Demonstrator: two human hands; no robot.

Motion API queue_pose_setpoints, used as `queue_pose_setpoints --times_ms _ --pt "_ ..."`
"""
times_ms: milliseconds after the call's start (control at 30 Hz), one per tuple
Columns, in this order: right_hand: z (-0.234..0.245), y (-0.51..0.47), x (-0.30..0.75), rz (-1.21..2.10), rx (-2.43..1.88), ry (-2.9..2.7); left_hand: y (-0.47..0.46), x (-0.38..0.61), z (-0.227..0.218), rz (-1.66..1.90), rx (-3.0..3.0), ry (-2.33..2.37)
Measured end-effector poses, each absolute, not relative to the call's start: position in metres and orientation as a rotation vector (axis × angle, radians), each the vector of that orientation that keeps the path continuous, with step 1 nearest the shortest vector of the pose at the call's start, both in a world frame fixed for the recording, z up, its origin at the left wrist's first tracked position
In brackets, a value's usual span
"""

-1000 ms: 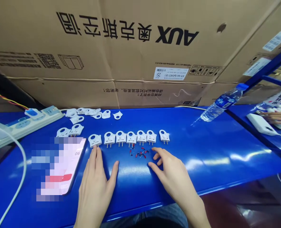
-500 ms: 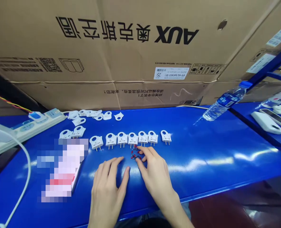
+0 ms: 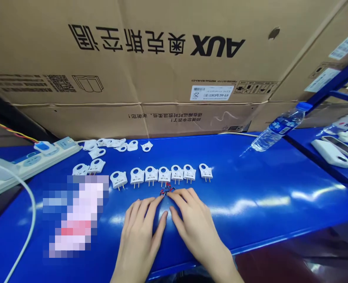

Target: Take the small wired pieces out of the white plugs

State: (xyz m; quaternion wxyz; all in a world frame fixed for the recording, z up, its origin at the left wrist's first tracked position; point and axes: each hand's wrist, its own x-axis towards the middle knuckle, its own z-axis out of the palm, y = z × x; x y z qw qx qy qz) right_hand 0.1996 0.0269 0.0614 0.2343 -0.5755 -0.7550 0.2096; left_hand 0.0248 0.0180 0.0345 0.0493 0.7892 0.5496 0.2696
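Note:
Both hands lie flat on the blue table (image 3: 250, 184), fingers stretched forward and meeting at the tips. My left hand (image 3: 141, 228) and my right hand (image 3: 191, 220) close in from either side on a small heap of red and dark little parts (image 3: 165, 191), which their fingertips touch. Just beyond the heap runs a row of several white two-pin plugs (image 3: 162, 175), pins pointing towards me. Neither hand holds anything.
More white plug shells (image 3: 115, 144) lie at the back left by a white power strip (image 3: 29, 161) with a white cable (image 3: 23, 232). A blurred phone (image 3: 76, 212) lies left. A water bottle (image 3: 277, 127) lies right. Large cardboard boxes (image 3: 162, 63) stand behind.
Both hands drew together towards the middle. The right hand swept the scattered red parts leftwards into a tight heap, and the left hand left the leftmost plug and slid right to meet it.

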Motion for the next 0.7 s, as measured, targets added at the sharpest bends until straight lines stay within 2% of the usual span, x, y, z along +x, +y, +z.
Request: queue_pose_setpoints --times_ms 300,700 --pt "0.048 0.019 0.216 0.477 -1.396 -2.022 0.017 0.024 0.028 0.809 2.486 1.657" --pt "0.042 0.003 0.233 0.308 -1.497 -2.157 0.022 0.017 0.024 0.679 2.639 1.623"
